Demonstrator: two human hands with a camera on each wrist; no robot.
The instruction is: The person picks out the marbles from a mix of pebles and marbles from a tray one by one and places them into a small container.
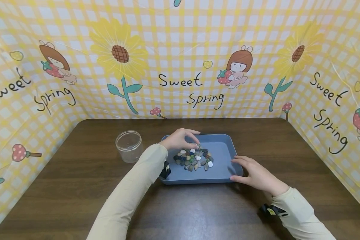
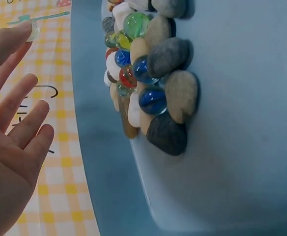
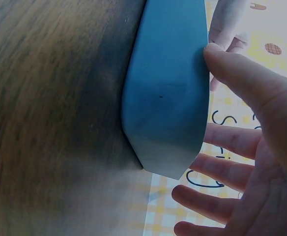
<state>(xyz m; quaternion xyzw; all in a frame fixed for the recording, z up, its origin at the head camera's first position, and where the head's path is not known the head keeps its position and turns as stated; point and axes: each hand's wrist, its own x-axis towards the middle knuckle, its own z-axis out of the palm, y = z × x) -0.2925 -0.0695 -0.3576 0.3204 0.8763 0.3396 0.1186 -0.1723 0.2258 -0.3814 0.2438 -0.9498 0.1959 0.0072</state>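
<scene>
A blue tray (image 1: 222, 150) sits mid-table and holds a heap of pebbles and glass marbles (image 1: 195, 159). My left hand (image 1: 197, 144) hovers over the heap's far side and pinches a small clear marble (image 2: 33, 29) at its fingertips. The left wrist view shows the heap (image 2: 153, 73) close up, with grey, tan and white stones among blue, green and red marbles on the tray floor (image 2: 242, 123). My right hand (image 1: 240, 166) rests on the tray's front right corner. Its thumb (image 3: 242, 78) touches the rim (image 3: 168, 88), and its fingers are spread straight.
An empty clear plastic jar (image 1: 129, 145) stands on the dark wooden table (image 1: 78, 186), left of the tray. A yellow checked printed backdrop (image 1: 180, 66) walls in the table at the back and both sides.
</scene>
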